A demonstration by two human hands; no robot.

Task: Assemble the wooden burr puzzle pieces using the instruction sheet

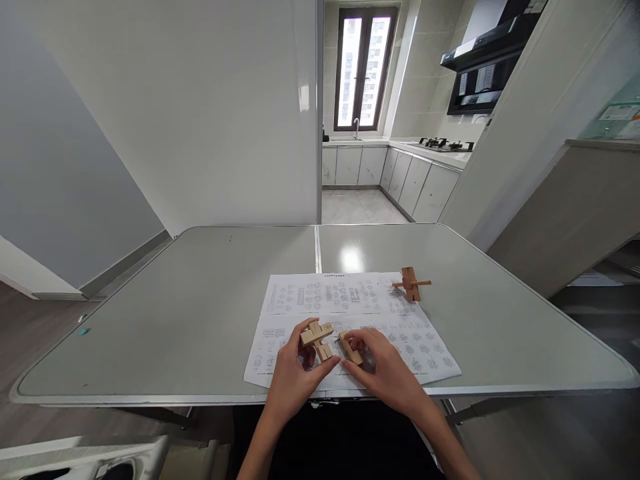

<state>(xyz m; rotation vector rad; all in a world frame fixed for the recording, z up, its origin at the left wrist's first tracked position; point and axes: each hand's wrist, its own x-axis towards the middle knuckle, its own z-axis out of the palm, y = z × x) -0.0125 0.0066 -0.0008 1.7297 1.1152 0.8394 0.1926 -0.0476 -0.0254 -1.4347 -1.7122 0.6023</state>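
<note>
My left hand [293,377] pinches a light wooden puzzle assembly [317,338] of crossed notched blocks, just above a printed instruction sheet [350,320]. Beside it my right hand [387,370] grips a single light wooden block [351,348], its end close to the assembly. Both hands work over the near part of the sheet. A darker wooden cross-shaped puzzle [411,284] lies at the sheet's far right corner, untouched.
The sheet lies on a grey folding table [200,313] with a metal rim and a centre seam. A white partition wall [215,113] stands behind it. Beyond on the right is a kitchen with counters [400,175] and a window.
</note>
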